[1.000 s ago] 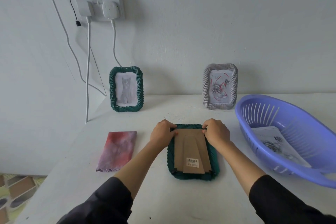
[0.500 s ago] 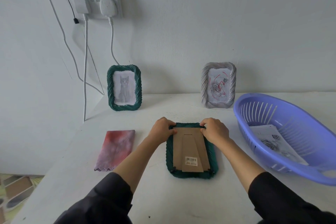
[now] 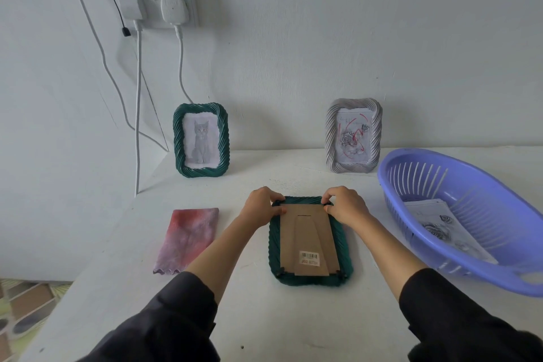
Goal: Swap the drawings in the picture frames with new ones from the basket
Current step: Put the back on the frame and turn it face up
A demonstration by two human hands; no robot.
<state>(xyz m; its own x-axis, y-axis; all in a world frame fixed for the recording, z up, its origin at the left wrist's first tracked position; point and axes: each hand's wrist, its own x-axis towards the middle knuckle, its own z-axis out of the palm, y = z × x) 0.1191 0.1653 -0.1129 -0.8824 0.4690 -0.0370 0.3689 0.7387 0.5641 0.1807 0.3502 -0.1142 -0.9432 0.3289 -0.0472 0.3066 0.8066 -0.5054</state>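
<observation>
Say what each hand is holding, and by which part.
Left hand and right hand both pinch the face-down green frame at its far corners, beside the cardboard backing.

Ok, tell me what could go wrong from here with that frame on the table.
Left hand and right hand pinch the face-down frame at its top corners; forcing could bend the cardboard backing. The lower tabs may be holding it, so lifting now might crease it.

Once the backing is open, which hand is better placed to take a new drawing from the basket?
The right hand, probably. The purple basket holding the rose drawing stands right of the face-down green frame, beside that forearm; the left hand would have to cross the frame.
</observation>
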